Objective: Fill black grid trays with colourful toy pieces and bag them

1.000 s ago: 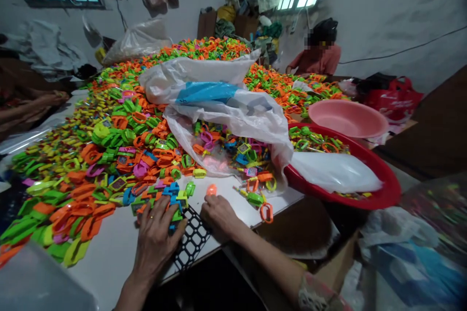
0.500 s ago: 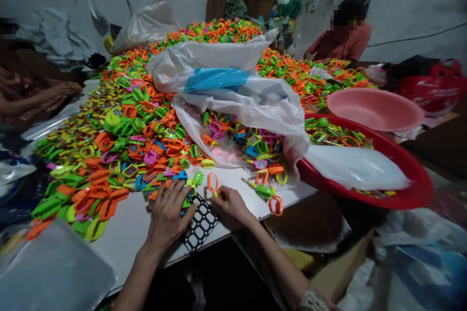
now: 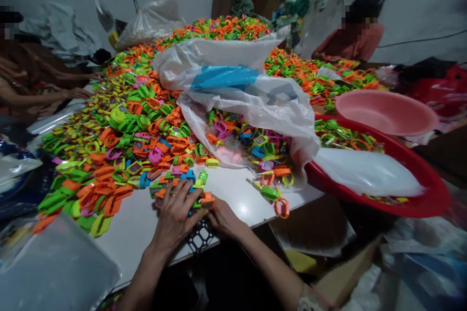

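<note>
A black plastic grid (image 3: pixel 200 239) lies at the table's front edge, its far part covered by blue, green and orange toy watches (image 3: pixel 188 176). Over these watches rests my left hand (image 3: pixel 174 211), fingers stretched and apart, its thumb reaching towards the right hand. My right hand (image 3: pixel 223 217) is closed on an orange toy watch (image 3: pixel 207 199) at the grid's right side, close to the left thumb. Its fingertips are partly hidden behind the watch. A few loose toy watches (image 3: pixel 281 207) lie to the right.
A large heap of toy watches (image 3: pixel 127 124) spreads across the table (image 3: pixel 233 189). A white plastic bag (image 3: pixel 248 102) lies open with more watches inside. On the right stand a red basin (image 3: pixel 434 194) and a pink basin (image 3: pixel 386 112). Co-workers sit at left and far right.
My right hand has moved left with the orange toy watch, from beside the grid to the watches there. The left hand stays over them. The left co-worker's hands now reach to the heap.
</note>
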